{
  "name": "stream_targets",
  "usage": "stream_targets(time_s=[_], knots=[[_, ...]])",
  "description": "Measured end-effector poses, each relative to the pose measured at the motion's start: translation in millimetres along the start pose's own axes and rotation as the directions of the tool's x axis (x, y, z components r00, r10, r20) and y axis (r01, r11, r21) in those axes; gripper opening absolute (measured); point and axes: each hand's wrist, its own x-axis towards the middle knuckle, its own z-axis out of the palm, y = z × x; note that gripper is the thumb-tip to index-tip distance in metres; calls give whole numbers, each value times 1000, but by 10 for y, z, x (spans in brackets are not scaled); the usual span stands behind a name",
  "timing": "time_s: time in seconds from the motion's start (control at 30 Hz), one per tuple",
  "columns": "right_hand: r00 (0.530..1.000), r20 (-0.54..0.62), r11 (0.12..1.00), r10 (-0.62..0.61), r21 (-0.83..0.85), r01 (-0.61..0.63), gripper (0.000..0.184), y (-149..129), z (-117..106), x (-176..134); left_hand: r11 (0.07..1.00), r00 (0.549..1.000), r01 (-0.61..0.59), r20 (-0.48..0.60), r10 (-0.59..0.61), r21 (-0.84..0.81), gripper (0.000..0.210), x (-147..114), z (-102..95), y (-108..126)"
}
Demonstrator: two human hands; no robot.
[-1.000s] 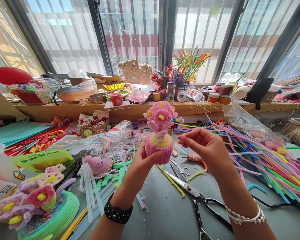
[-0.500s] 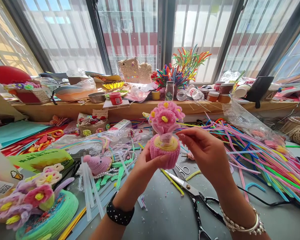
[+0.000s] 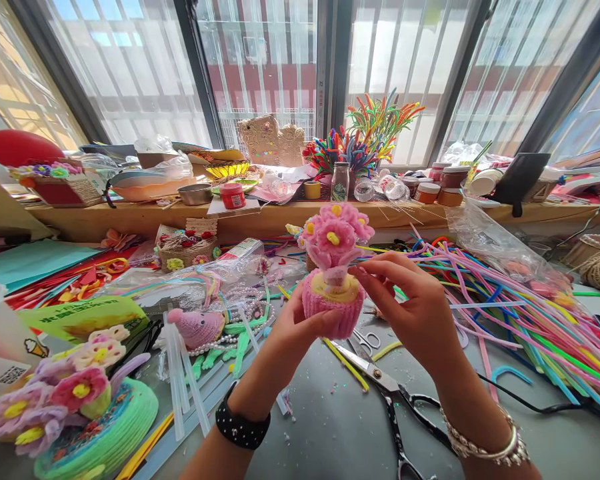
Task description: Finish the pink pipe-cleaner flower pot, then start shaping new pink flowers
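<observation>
Between the thumb and fingers of my left hand [image 3: 290, 337] is a small pink flowerpot [image 3: 333, 319] made of fuzzy pipe cleaner, held upright above the table. Its top is yellow, and a bunch of pink flowers [image 3: 334, 237] with yellow centres rises from it. A pale wrap [image 3: 335, 275] circles the stems. At the right of this wrap, my right hand [image 3: 413, 300] has thumb and forefinger pinched together close to the pot's rim. What they grip, if anything, is too small to make out.
Large black-handled scissors [image 3: 387, 383] and small scissors [image 3: 367, 341] lie below the pot. Pipe cleaners [image 3: 520, 310] heap up at right. Glue sticks [image 3: 180, 373], a crocheted pink figure [image 3: 199, 328] and a green flower piece [image 3: 110, 427] are at left. Jars crowd the windowsill [image 3: 280, 215].
The pot and flowers have shifted slightly right in view and tilt a little differently. My right fingertips remain beside the wrap, slightly closer to the pot's rim.
</observation>
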Motion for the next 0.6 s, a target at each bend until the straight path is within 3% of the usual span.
stream_targets(time_s=[0.17, 0.6], knots=[[1000, 8, 997, -20, -69, 20, 8, -2, -31, 17, 1000, 998, 4, 67, -5, 10, 46, 10, 6, 27], [996, 43, 984, -83, -154, 88, 14, -41, -72, 6, 1000, 998, 15, 66, -17, 21, 44, 10, -24, 15]])
